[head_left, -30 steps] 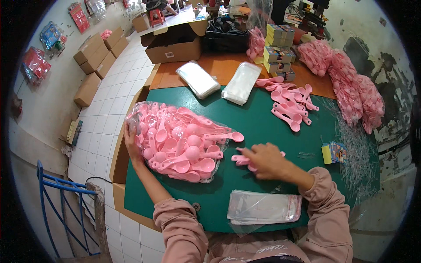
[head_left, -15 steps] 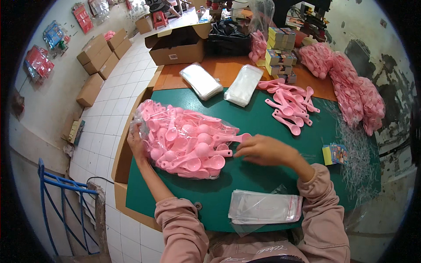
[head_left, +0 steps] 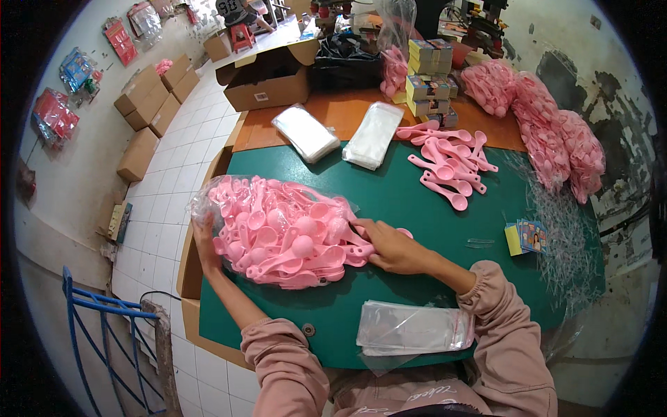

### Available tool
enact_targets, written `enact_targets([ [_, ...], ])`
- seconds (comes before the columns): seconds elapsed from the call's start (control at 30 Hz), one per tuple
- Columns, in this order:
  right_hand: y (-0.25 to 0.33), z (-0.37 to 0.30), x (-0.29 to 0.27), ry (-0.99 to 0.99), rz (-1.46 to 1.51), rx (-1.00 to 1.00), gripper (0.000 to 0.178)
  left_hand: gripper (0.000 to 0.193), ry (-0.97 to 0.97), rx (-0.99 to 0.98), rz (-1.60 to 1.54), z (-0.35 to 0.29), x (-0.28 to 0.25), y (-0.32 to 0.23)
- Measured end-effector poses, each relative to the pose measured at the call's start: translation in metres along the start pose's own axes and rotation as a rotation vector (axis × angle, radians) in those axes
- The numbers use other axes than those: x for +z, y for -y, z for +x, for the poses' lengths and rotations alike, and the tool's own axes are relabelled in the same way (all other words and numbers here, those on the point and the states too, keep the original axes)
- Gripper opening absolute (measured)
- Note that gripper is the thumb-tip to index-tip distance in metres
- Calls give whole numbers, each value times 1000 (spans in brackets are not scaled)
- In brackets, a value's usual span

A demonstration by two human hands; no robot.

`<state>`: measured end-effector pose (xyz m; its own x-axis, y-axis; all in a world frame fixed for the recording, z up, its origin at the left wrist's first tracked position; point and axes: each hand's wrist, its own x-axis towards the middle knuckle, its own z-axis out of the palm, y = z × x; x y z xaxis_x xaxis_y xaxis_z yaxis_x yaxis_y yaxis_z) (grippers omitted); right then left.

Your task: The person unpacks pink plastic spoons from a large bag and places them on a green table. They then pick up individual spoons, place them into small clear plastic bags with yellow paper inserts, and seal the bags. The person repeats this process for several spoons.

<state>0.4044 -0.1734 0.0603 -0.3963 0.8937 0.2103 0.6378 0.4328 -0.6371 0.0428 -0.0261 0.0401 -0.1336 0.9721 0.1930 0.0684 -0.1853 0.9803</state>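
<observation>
A green-topped table (head_left: pixel 375 194) carries a clear bag of pink spoons (head_left: pixel 278 233), lying left of centre. A loose spoon pile (head_left: pixel 445 171) sits beyond, to the right. The left hand (head_left: pixel 204 236) touches the bag's left end; the right hand (head_left: pixel 397 249) curls over spoon handles at its right end. I cannot tell how tightly either grips.

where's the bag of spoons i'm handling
Head view: the bag of pink spoons lies left of centre on the green tabletop, between your left hand and right hand.
</observation>
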Motion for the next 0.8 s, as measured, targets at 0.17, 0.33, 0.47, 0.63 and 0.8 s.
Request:
enact_targets([
  [0.17,-12,-5,-11,-9,26,246,51,58,26,-66,-136,8,1,14],
  [0.33,-14,5,2,-104,35,203,45,56,53,-36,-99,14,2,23],
  [0.47,-19,10,-12,24,215,337,43,53,33,-19,-57,12,5,19],
  [0.63,-20,7,-45,283,234,283,33,53,24,-29,-49,12,6,18],
  [0.8,-11,9,-60,470,512,406,32,52,32,-14,-99,13,5,22],
])
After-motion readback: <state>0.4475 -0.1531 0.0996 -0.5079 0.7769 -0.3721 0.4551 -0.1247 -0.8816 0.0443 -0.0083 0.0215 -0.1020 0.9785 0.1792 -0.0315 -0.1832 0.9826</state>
